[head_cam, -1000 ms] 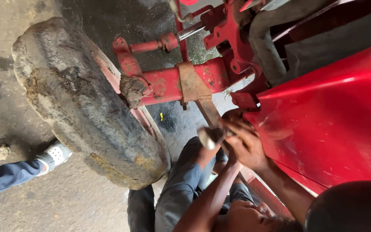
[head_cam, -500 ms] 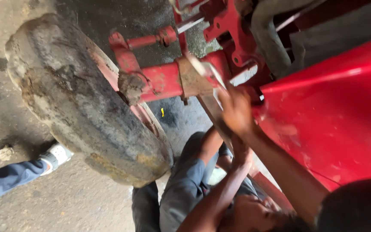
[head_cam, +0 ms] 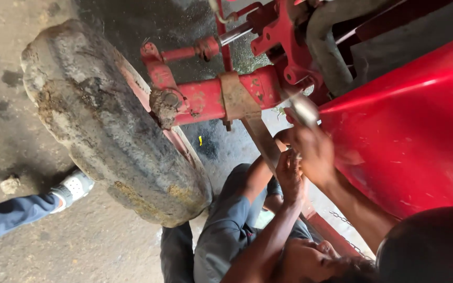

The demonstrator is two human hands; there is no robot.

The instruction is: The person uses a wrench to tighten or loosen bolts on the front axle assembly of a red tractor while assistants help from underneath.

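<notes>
My right hand (head_cam: 314,153) reaches in from the lower right and is closed on a grey metal tool (head_cam: 303,109), blurred, whose end sits just under the red axle beam (head_cam: 208,98) beside the red body panel (head_cam: 405,131). My left hand is out of view. A person in grey clothes (head_cam: 226,225) lies on the ground beneath the axle. One of that person's hands (head_cam: 288,173) is raised right next to my right hand. A rusty bracket (head_cam: 238,95) wraps the beam.
A large muddy tyre (head_cam: 106,126) fills the left middle. Another person's blue trouser leg (head_cam: 6,217) and white shoe (head_cam: 73,187) stand at the left on stained concrete. A small stone (head_cam: 10,184) lies near them. A dark rounded shape (head_cam: 431,246) blocks the lower right corner.
My right hand has lifted the metal tool from beside the lying person's hands up toward the axle beam. The view has shifted slightly.
</notes>
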